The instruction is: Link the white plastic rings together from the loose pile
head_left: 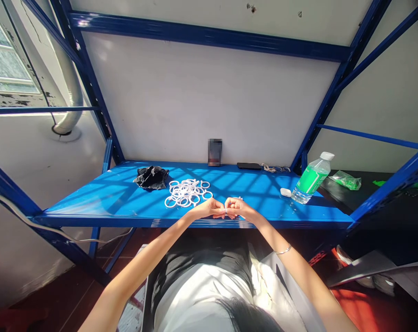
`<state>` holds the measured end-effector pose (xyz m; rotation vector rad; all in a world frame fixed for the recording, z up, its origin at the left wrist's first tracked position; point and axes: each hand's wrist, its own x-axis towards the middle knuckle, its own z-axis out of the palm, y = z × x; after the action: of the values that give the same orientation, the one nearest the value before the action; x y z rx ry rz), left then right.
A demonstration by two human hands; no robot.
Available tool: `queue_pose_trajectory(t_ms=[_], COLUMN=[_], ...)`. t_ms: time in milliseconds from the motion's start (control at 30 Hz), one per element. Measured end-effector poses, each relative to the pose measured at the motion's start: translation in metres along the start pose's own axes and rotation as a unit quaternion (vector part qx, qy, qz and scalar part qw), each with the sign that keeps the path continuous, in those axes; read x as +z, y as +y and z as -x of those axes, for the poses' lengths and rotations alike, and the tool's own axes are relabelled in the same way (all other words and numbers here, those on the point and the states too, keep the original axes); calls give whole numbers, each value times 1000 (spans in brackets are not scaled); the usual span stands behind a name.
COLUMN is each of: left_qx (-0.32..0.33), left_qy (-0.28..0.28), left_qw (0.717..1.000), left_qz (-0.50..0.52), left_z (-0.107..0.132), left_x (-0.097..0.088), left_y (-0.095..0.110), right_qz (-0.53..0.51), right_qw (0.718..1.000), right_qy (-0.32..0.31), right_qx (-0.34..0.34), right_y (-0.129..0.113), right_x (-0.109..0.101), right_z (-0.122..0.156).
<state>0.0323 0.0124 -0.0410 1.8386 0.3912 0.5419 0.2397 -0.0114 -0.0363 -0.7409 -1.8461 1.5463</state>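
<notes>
My left hand [208, 209] and my right hand [238, 208] meet at the front edge of the blue tabletop. Both are closed, thumbs and fingers pinched together, with the fingertips almost touching. A tiny whitish bit shows between them, too small to name. Just beyond my left hand lies a loose pile of white rings [188, 192], several of them overlapping. A crumpled black plastic bag [151, 177] sits to the left of the pile.
A clear water bottle [312, 179] with a green label stands at the right, beside a small white case [285, 192]. Along the back are a dark upright box [215, 152], a black phone [248, 166] and a coiled cable [275, 168]. Blue posts [328, 101] frame the table.
</notes>
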Motion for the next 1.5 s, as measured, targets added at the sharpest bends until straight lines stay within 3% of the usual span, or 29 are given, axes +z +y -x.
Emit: queue_pose_trajectory(t_ms=[767,1500], left_qx=[-15,-34], left_qy=[3,30], left_qw=[1000,999], left_qz=[-5,-6], left_z=[0,3], left_x=[2,7], left_y=[1,14], right_qz=[-7,-10], right_qw=[1000,999], right_qy=[12,28], right_qx=[-23,-30], right_y=[-5,-4], right_x=[3,4], right_z=[2,2])
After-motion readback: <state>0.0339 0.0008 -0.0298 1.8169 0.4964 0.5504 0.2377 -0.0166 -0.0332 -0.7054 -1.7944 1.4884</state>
